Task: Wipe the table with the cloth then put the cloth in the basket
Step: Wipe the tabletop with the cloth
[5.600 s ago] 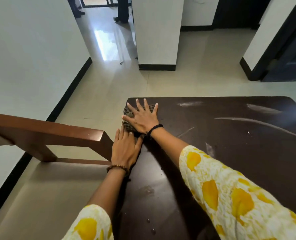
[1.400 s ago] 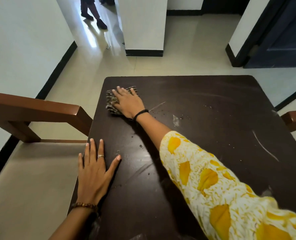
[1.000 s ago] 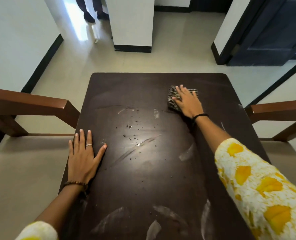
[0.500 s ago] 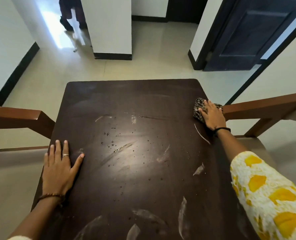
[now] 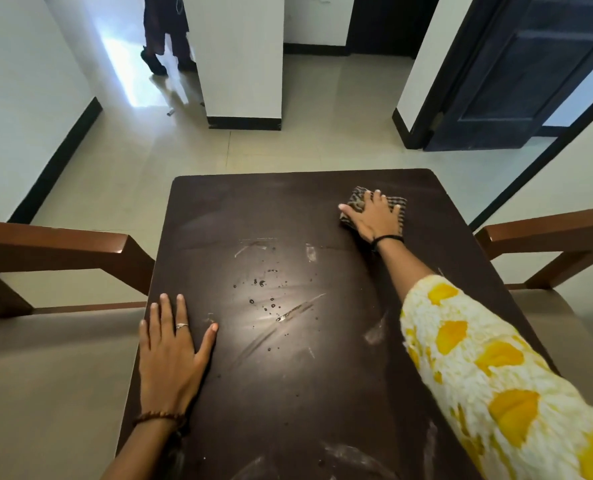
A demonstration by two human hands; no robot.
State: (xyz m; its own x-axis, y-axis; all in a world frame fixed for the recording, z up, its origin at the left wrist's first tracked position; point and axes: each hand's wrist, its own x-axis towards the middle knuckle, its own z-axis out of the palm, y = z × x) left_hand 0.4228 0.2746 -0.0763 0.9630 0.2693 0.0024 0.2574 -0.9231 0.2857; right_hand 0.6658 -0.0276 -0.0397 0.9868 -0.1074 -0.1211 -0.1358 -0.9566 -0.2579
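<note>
The dark brown table [image 5: 288,393] fills the middle of the head view, marked with water drops and pale smears. A checked cloth [image 5: 399,204] lies folded near the table's far right corner. My right hand [image 5: 374,216] presses flat on top of the cloth and covers most of it. My left hand [image 5: 170,344] rests flat, fingers apart, on the table's near left edge, holding nothing. No basket is in view.
Brown wooden chair rails stand on both sides: a left chair rail [image 5: 63,247] and a right chair rail [image 5: 547,233]. A white pillar [image 5: 243,64] and a dark door [image 5: 516,74] lie beyond. A person's legs [image 5: 165,39] stand in the far hallway.
My right hand has slid the cloth from the right edge back toward the far right part of the table. My left hand stays planted at the left edge.
</note>
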